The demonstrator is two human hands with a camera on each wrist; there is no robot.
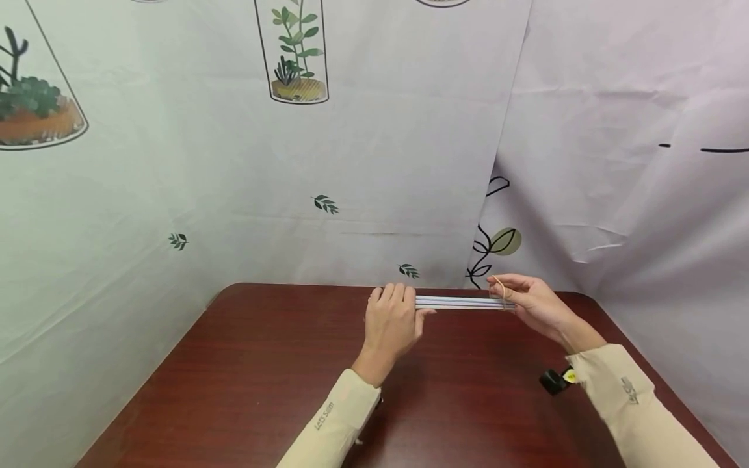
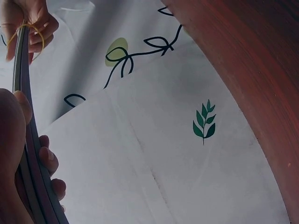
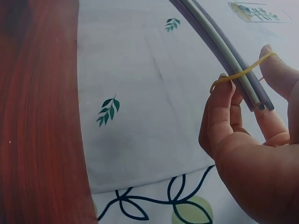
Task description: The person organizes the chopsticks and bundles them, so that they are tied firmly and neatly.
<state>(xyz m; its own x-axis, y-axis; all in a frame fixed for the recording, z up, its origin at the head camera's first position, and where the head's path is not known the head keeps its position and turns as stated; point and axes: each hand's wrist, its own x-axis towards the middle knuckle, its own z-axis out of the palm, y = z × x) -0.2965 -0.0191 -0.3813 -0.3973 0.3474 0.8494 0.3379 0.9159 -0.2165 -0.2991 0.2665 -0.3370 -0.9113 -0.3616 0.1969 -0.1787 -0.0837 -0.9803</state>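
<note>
My left hand [image 1: 393, 320] grips a bundle of long, thin, straw-like sticks [image 1: 456, 302], held level above the table's far part in the head view. In the left wrist view its fingers and thumb curl round the pale and purplish sticks [image 2: 32, 140]. A yellow rubber band [image 3: 243, 72] loops round the bundle near its right end. My right hand [image 1: 535, 304] holds this band stretched between thumb and a finger; in the right wrist view, another fingertip is right at the sticks' ends.
The dark red wooden table [image 1: 263, 364] has rounded far corners. A white cloth [image 1: 380, 162] printed with plants hangs behind it and along the sides. A small black item with a yellow label [image 1: 552, 382] shows beside the right sleeve [image 1: 620, 383].
</note>
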